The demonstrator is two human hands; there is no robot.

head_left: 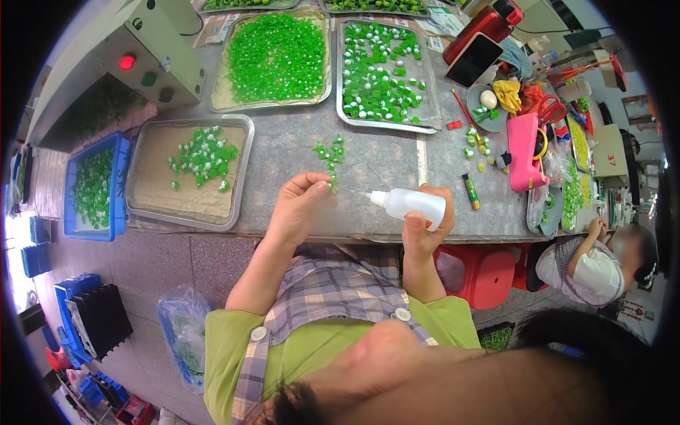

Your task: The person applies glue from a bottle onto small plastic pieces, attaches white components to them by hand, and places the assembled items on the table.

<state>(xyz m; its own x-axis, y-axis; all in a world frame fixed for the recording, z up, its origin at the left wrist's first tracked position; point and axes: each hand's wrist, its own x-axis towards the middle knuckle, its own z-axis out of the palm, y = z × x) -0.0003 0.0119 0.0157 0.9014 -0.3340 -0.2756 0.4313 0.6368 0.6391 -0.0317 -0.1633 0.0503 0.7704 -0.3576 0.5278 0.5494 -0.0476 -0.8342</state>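
My left hand [303,205] is pinched round a small green piece [333,185] over the table [283,152]. In my right hand [430,225] is a white squeeze bottle [407,204], held nearly level with its thin nozzle pointing left toward the green piece. A gap shows between the nozzle tip and that piece. Several small green pieces [331,152] lie on the table just beyond my left hand. To the left, a metal tray [241,159] lined with brown paper holds green pieces with white parts [203,157].
Two more trays [329,53] [431,129] of green pieces stand at the back. A blue basket [119,185] and a machine [159,42] are at left. At right are a phone [473,59], glue stick [471,191], pink holder [523,152] and a seated person [591,265].
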